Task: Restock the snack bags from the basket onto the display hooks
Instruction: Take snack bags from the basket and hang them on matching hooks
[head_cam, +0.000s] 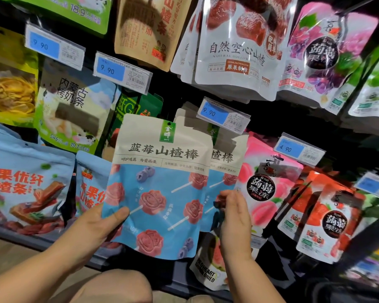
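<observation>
A: Light?
B: Bright and fairly even on the pack fronts. The black back panel [278, 119] stays near-dark. Hard glare streaks on the glossy purple-grape jelly pouch [322, 57].
A: Sharpness?
B: Centre OK: print on the cream-and-blue lollipop pouch [158, 171] reads clean. Blocky smears on the matching pouch behind it [225, 158] and on the brown kraft paper bag [144, 29]. The far-right blue price label [370, 184] is blurred. Wide-angle bend at the edges.

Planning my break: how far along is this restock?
Done: matching bags already hang behind the 9.90 tag. In hand: the left hand grips a blueberry-stick bag, not yet hooked, while the right hand pinches the hung ones. Left: hooking it; the basket is out of view, so the remainder is unknown.
</observation>
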A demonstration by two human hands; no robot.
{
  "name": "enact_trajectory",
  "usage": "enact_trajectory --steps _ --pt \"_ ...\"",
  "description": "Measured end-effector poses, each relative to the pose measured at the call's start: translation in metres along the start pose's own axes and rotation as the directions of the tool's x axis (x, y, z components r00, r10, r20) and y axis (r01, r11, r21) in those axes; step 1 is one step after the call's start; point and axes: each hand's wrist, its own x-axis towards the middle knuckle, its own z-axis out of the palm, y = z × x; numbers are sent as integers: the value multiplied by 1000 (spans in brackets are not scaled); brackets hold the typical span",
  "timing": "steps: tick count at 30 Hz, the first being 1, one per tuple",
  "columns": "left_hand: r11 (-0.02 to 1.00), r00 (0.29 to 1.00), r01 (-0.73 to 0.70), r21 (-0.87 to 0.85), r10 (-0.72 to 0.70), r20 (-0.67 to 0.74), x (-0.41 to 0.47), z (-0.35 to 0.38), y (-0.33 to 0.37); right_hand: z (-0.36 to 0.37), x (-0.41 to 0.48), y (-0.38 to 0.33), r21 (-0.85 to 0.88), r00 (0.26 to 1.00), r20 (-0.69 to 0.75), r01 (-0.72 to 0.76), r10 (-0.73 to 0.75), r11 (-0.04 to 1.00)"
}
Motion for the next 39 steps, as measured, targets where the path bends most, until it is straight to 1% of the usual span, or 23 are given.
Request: enact_trajectory --steps 2,4,6,9,10,12,14,15,17,19,22,25,28,32,35,39 --pt "999 999 -20 49 18 31 3 5 -6 -1 -3 -3 70 990 124 -71 62 995" --pt "990 1000 -1 138 0 8 8 4 -16 -1 -5 -5 101 962 245 -149 120 984" --pt "977 1000 -12 215 5 31 12 6 -18 0 -7 -6 114 928 344 -193 143 975" --pt "970 994 -51 236 27 105 15 9 -22 0 -12 -6 145 886 440 -234 149 961" --pt "968 995 -49 248 26 95 15 10 -21 -1 -13 -5 149 882 447 -240 151 959" --pt "966 996 -42 254 21 84 15 17 -23 -5 -14 -4 150 887 433 -246 160 958" --pt "976 993 -35 213 9 120 12 27 -20 -9 -14 -2 164 889 424 -262 171 951" --pt "983 986 -33 181 3 164 11 31 -18 -11 -14 -1 169 892 416 -270 180 948" --pt "986 976 -59 159 23 217 11 33 -18 -14 -16 3 186 901 390 -276 187 943" --pt "980 979 -65 190 26 200 14 36 -22 -17 -16 5 189 917 352 -265 187 946" --pt "975 985 -34 219 -5 173 21 43 -25 -22 -14 5 209 941 297 -228 160 951" --pt "968 977 1 252 -55 208 27 48 -25 -25 -11 2 212 955 267 -188 128 959" --pt "980 972 46 193 -88 216 34 52 -27 -26 -8 1 181 964 244 -156 109 971" --pt "989 972 57 137 -86 221 39 60 -26 -24 -2 4 180 971 215 -146 106 973" --pt "989 970 50 140 -82 227 43 61 -27 -24 2 5 174 976 194 -138 104 975" --pt "990 976 71 119 -94 195 48 64 -29 -24 6 4 169 978 185 -130 98 977"
